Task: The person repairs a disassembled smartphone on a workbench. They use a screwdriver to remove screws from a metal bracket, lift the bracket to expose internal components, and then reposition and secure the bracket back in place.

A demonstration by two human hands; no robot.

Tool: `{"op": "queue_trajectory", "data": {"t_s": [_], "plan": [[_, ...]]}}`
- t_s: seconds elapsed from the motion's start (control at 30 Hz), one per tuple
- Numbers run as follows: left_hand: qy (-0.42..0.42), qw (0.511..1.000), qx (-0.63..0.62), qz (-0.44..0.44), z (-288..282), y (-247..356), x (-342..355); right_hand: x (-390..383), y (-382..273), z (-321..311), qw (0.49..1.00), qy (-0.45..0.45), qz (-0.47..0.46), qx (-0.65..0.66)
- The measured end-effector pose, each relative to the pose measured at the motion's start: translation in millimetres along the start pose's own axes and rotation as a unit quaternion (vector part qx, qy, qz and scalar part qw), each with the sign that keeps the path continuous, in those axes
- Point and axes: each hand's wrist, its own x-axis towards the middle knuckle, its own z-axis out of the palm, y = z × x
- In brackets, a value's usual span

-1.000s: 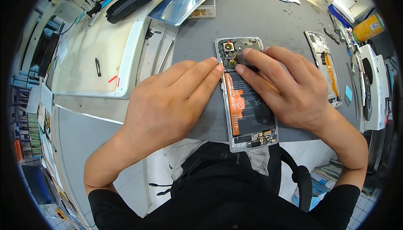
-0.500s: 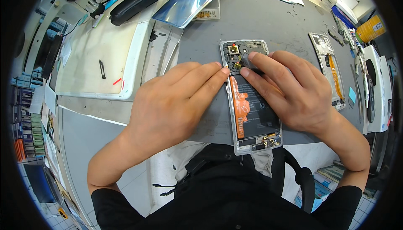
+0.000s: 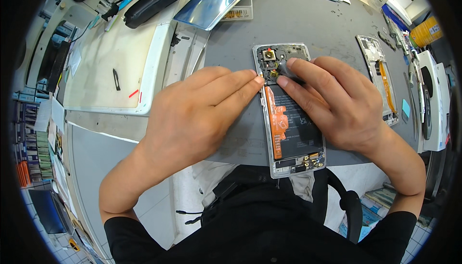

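Note:
An opened phone (image 3: 302, 139) lies on the grey mat, showing a black battery with an orange sticker, a square camera module (image 3: 268, 55) and other parts in its upper section. My left hand (image 3: 190, 112) has its fingers pressed together, their tips on the phone's left edge. My right hand (image 3: 341, 105) pinches a small dark grey piece (image 3: 284, 67) over the upper section, next to the camera module; its fingertips partly hide that piece. A second phone frame (image 3: 366, 47) with an orange flex cable lies to the right.
A white-edged pad (image 3: 89, 86) holds a small dark tool. At the back are a black pouch (image 3: 156, 1), shiny blue panel (image 3: 216, 1) and clear case (image 3: 240, 13). Tools (image 3: 413, 95) and a yellow can (image 3: 426, 32) line the right; grey mat (image 3: 236, 42) lies beneath the phone.
The phone and both hands sit slightly further right in the picture, as does the whole desk, so the view has shifted. The hands keep much the same grip and position on the phone.

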Motion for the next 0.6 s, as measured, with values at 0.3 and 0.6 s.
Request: {"op": "queue_trajectory", "data": {"t_s": [0.3, 0.6], "plan": [[0.009, 0.998, 0.03, 0.047, 0.7, -5.5, 4.2, -0.1, 1.1, 0.2, 1.0, 0.005, 0.005, 0.019], [0.021, 0.996, 0.022, 0.085, 2.3, -11.8, 9.4, 0.9, 0.7, -0.3, 0.999, 0.002, 0.015, 0.033]]}}
